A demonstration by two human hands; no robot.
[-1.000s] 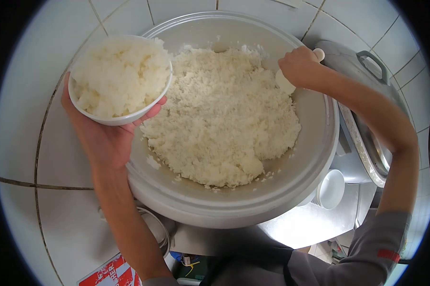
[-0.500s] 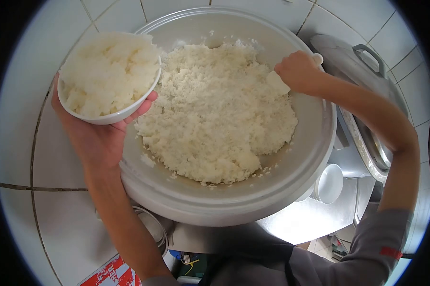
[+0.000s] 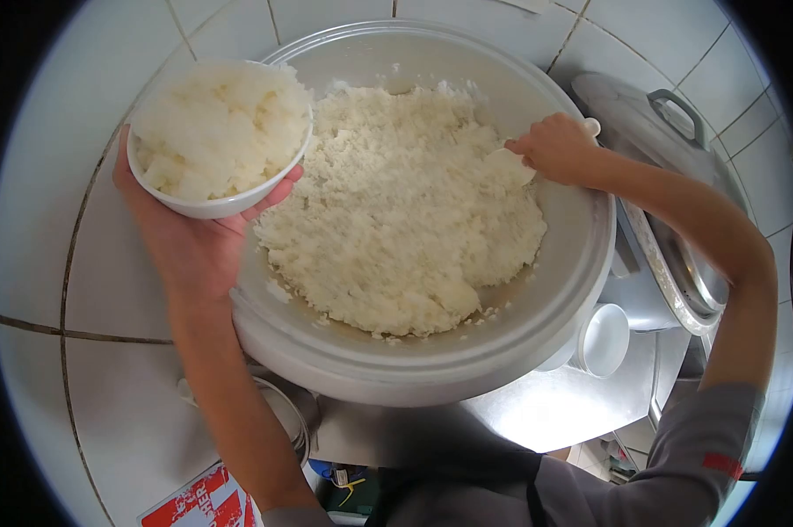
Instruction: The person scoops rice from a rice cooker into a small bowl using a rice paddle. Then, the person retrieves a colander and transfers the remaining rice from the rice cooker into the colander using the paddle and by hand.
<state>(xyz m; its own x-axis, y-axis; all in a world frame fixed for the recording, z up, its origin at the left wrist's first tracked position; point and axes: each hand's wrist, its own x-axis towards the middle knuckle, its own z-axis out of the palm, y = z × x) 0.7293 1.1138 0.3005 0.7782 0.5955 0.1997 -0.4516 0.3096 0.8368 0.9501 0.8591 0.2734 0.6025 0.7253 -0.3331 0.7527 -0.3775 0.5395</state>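
Observation:
My left hand (image 3: 201, 241) is closed around the underside of a white bowl (image 3: 225, 206) heaped with cooked rice (image 3: 216, 127). It holds the bowl over the left rim of a large metal pot (image 3: 396, 382). A wide bed of rice (image 3: 396, 211) covers the pot's bottom. At the pot's right side, my right hand (image 3: 559, 149) grips a white rice paddle (image 3: 510, 167). The paddle's blade touches the rice near the right edge, and its handle end sticks out past my fist.
Stacked white bowls (image 3: 603, 341) lie on their side on a steel counter (image 3: 554, 413) at the lower right. A metal lid (image 3: 651, 123) with a grey handle leans behind. Below my left forearm is a metal container (image 3: 282, 408). White tiled wall (image 3: 106, 263) surrounds the pot.
In the picture, my left hand and the filled bowl have shifted slightly right. My right hand has moved a little down, with the paddle blade now lower against the rice.

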